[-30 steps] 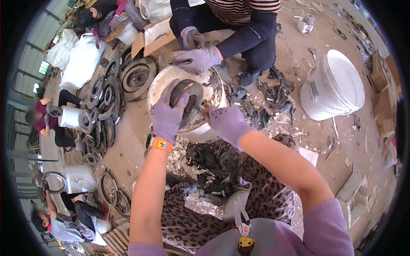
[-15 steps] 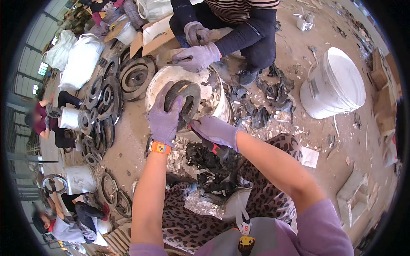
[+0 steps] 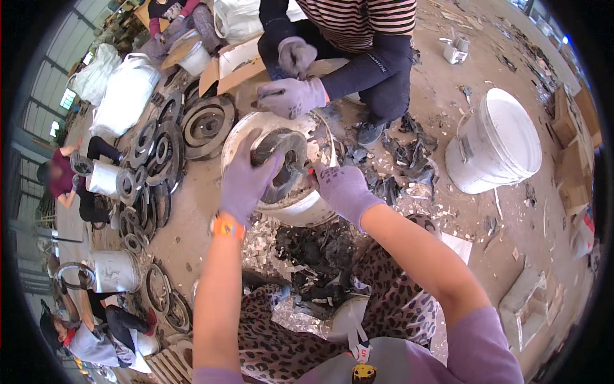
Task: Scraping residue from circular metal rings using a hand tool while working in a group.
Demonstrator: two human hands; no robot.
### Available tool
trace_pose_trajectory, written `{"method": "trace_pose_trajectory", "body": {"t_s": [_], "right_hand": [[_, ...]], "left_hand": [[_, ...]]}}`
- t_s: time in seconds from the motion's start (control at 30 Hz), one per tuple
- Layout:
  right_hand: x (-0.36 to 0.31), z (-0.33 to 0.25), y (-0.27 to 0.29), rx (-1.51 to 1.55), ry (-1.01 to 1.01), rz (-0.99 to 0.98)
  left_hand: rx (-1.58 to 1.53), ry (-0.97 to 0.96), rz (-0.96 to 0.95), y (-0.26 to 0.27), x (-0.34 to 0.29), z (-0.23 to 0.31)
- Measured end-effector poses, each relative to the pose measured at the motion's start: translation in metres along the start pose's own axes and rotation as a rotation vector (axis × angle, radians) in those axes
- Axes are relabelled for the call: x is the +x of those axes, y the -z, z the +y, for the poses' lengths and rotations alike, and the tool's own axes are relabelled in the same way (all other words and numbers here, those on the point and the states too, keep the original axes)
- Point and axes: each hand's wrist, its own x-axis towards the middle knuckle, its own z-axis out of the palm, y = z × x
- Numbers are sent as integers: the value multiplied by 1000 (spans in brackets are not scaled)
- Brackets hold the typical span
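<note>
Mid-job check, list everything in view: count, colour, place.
Ring: one, dark grey, left hand
Work bucket: one, white, centre
Other buckets: at least four, white, left and right
Loose rings: many, dark, left floor
Sacks: at least three, white, upper left
Cardboard box: one, brown, upper centre
Scraps: many, black, central floor
Small pot: one, whitish, upper right
Other boxes: several, brown, right edge
Co-workers: four, mixed colours, top and left
Tool: one, partly red, right hand
Legs: two, black-spotted trousers, bottom
Left hand: one, purple-gloved, on ring
Right hand: one, purple-gloved, on tool

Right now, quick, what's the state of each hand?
Left hand: holding a dark ring.
Right hand: closed on a mostly hidden tool with red showing.
</note>
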Motion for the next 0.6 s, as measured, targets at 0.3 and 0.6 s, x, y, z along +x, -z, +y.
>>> {"method": "trace_pose_trajectory", "body": {"t_s": [0.3, 0.6], "right_hand": [[3, -17, 3, -58, 32, -59], [0, -24, -24, 324, 16, -44]], "left_hand": [[267, 89, -25, -8, 17, 20], [206, 99, 22, -12, 9, 16]]}}
